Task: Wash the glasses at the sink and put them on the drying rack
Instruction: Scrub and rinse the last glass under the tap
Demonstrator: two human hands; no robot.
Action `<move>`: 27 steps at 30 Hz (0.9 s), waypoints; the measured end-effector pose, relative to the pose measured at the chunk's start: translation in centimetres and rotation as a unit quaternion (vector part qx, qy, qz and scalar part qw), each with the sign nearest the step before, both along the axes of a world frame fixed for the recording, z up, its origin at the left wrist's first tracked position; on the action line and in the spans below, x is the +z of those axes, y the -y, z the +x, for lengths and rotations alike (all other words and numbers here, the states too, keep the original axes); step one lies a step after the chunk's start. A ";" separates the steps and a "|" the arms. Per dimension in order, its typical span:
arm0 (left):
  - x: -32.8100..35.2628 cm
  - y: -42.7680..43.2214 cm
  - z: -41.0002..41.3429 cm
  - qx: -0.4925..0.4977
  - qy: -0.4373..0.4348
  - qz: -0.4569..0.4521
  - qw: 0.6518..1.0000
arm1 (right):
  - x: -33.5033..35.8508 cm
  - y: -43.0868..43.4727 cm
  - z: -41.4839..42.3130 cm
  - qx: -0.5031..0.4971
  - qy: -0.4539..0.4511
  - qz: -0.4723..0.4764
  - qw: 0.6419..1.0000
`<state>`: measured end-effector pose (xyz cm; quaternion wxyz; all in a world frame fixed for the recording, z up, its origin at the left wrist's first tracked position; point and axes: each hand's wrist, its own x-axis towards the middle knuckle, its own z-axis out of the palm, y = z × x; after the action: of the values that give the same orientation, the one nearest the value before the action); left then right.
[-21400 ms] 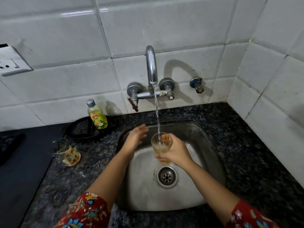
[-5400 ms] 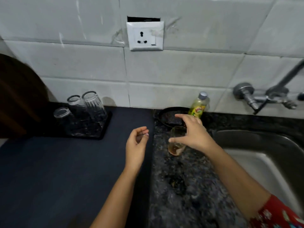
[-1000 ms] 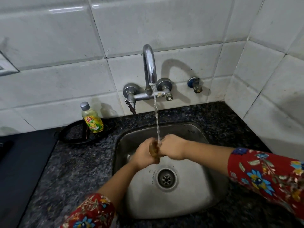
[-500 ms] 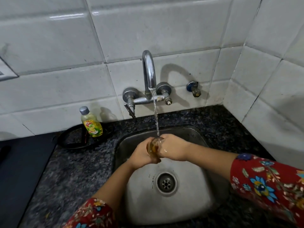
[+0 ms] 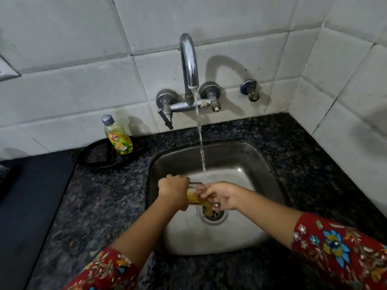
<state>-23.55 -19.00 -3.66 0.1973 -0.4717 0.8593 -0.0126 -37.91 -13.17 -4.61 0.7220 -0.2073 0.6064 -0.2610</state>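
Glass (image 5: 193, 195), clear with an amber-yellow tint, lies on its side between two hands low over the steel sink (image 5: 261, 174). The left hand (image 5: 173, 192) is wrapped around one end in a closed fist. The right hand (image 5: 219, 195) holds the other end, its bent fingers (image 5: 202, 190) laid over the glass wall. Both hands are clamped on it, and only a short band of glass shows between them.

Just below the grip and a little to its right sits the round perforated drain (image 5: 213, 214), set in the smooth, dull-shining bowl with rounded corners. A thin rope of water (image 5: 200, 143) comes down from above and meets the grip at the glass, by the right fingertips. It pours from the chrome tap (image 5: 189, 61), a tall curved spout on a wall-mounted mixer well above and behind the hands. A small brass-tipped valve (image 5: 250, 92) sits on the wall to the right of the tap.

Around the sink runs a speckled dark granite counter (image 5: 94, 206). Far to the left of the grip and behind it, a soft yellow soap bottle (image 5: 118, 136) with a grey cap stands on a shallow round black tray (image 5: 98, 158). Large glossy white tiles (image 5: 62, 84) with grey grout cover the walls. Red floral sleeves (image 5: 339, 248) cover both forearms nearer the camera.
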 end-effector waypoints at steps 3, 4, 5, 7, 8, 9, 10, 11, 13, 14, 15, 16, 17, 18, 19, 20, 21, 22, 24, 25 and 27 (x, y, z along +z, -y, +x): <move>0.1 0.0 0.1 0.008 0.004 -0.010 1.000 | -0.4 -0.4 -0.1 -0.050 0.044 -0.014 0.998; 0.3 0.2 0.2 0.015 -0.018 -0.006 1.000 | -0.2 -0.5 -0.1 -0.057 0.049 -0.035 0.997; 0.5 0.3 0.2 0.025 -0.048 0.003 0.999 | 0.1 -0.5 -0.1 -0.047 0.042 -0.064 0.996; 0.2 0.8 0.4 0.057 -0.138 0.034 0.988 | 0.8 -0.4 -0.1 0.013 -0.008 -0.144 0.990; -0.1 1.2 0.5 0.079 -0.197 0.059 0.975 | 1.0 -0.4 -0.2 0.063 -0.051 -0.196 0.977; -0.5 1.6 0.4 0.097 -0.272 0.096 0.953 | 1.3 -0.2 -0.4 0.128 -0.113 -0.258 0.951; -1.0 1.9 0.3 0.101 -0.358 0.148 0.916 | 1.6 0.1 -0.7 0.219 -0.202 -0.324 0.898; -1.4 2.1 0.1 0.093 -0.449 0.208 0.864 | 1.8 0.7 -1.2 0.331 -0.310 -0.372 0.810; -1.7 1.9 -0.5 0.068 -0.576 0.300 0.757 | 2.8 2.5 -2.4 0.501 -0.502 -0.425 0.562; -1.8 1.9 -0.9 0.061 -0.605 0.312 0.730 | 3.3 3.5 -3.0 0.542 -0.551 -0.450 0.448; -1.7 1.9 -1.4 0.057 -0.623 0.309 0.717 | 3.9 4.1 -3.3 0.564 -0.580 -0.461 0.364; -1.8 1.9 -1.9 0.059 -0.636 0.297 0.709 | 4.4 4.7 -3.4 0.576 -0.595 -0.457 0.326; -1.9 2.0 -2.4 0.061 -0.649 0.268 0.709 | 5.1 4.9 -3.2 0.571 -0.607 -0.442 0.332; -2.2 2.1 -2.8 0.067 -0.661 0.225 0.713 | 5.3 5.1 -2.7 0.551 -0.616 -0.412 0.384; -2.4 2.0 -3.1 0.069 -0.666 0.172 0.723 | 5.3 5.1 -1.9 0.530 -0.612 -0.357 0.466; -2.7 1.9 -3.3 0.068 -0.659 0.114 0.740 | 5.1 5.0 -1.1 0.513 -0.578 -0.297 0.560; -3.1 1.8 -3.3 0.062 -0.642 0.064 0.762 | 4.8 4.8 -0.3 0.508 -0.532 -0.261 0.625; -3.3 1.6 -3.3 0.058 -0.628 0.034 0.776 | 4.5 4.7 0.1 0.508 -0.497 -0.244 0.659; -3.5 1.9 -2.8 0.052 -0.619 0.071 0.780 | 4.8 4.2 -0.1 0.531 -0.516 -0.256 0.621; -3.3 2.2 -2.4 0.049 -0.614 0.135 0.776 | 5.1 4.0 -0.7 0.546 -0.564 -0.279 0.554; -3.2 3.3 -1.5 0.037 -0.574 0.251 0.778 | 5.3 3.8 -1.5 0.590 -0.637 -0.348 0.353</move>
<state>-25.01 -22.31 -6.88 -0.2209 -0.3567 0.7679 0.4839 -39.45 -16.96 0.72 -0.0498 -0.8486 0.4608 0.2550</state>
